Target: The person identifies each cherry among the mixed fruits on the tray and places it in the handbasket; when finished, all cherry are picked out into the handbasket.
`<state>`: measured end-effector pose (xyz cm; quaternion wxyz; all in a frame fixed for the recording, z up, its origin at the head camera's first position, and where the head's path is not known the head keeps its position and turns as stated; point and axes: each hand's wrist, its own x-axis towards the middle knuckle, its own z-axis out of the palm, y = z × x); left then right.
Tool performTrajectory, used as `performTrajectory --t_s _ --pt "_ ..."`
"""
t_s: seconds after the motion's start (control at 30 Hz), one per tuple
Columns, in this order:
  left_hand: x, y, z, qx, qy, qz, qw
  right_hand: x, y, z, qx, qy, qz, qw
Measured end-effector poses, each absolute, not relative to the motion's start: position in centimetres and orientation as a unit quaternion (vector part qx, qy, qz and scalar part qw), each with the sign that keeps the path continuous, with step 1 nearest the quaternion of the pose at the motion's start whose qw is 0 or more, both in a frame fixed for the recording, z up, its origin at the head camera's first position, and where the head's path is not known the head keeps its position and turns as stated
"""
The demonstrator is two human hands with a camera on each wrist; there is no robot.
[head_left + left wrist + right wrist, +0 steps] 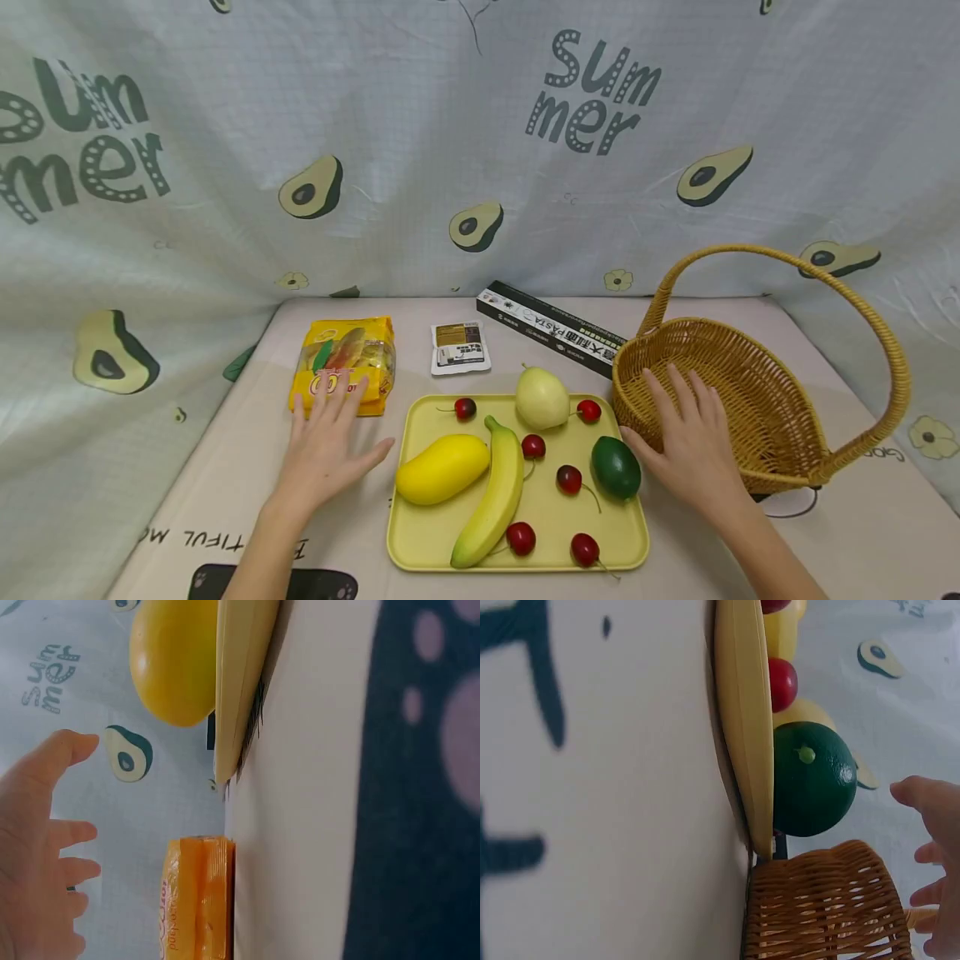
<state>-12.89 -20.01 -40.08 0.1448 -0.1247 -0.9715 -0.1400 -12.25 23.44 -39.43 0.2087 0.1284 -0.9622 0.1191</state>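
My left hand (321,454) hovers with spread fingers left of the yellow tray (551,548), its fingertips overlapping a yellow snack bag (378,354) in the head view. My right hand (693,446) is spread out too, overlapping the near left side of a wicker basket (772,383). Neither hand holds anything. On the tray lie a mango (442,469), a banana (491,500), a pale green pear-like fruit (542,398), a dark green avocado (615,468) and several cherries (569,479). In the right wrist view the avocado (814,780) sits just left of the thumb.
Behind the tray are a small white-and-brown sachet (460,348) and a long black pasta box (551,325), its right end reaching the basket. The basket's tall handle (862,308) arches up at right. A dark printed patch (315,583) shows at the front left. A patterned curtain (420,125) hangs behind.
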Motion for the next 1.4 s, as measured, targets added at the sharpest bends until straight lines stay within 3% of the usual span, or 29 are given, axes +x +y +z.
performTrajectory --t_s 0.27,0.57,0.8,1.4 --pt "-13.5 -19.4 -41.1 -0.161 -0.963 -0.17 0.135 -12.5 22.4 -39.4 0.172 -0.945 0.123 0.251" --pt "-14.1 -19.4 -42.0 -0.142 -0.948 -0.285 0.023 -12.9 20.9 -40.0 0.234 -0.922 0.127 0.281" --pt "-14.2 -19.3 -42.7 -0.148 -0.934 -0.325 0.004 -13.1 19.9 -40.2 0.281 -0.9 0.126 0.308" --pt "-14.4 -19.1 -44.9 -0.137 -0.928 -0.344 -0.031 -13.0 17.7 -41.5 0.357 -0.886 0.122 0.271"
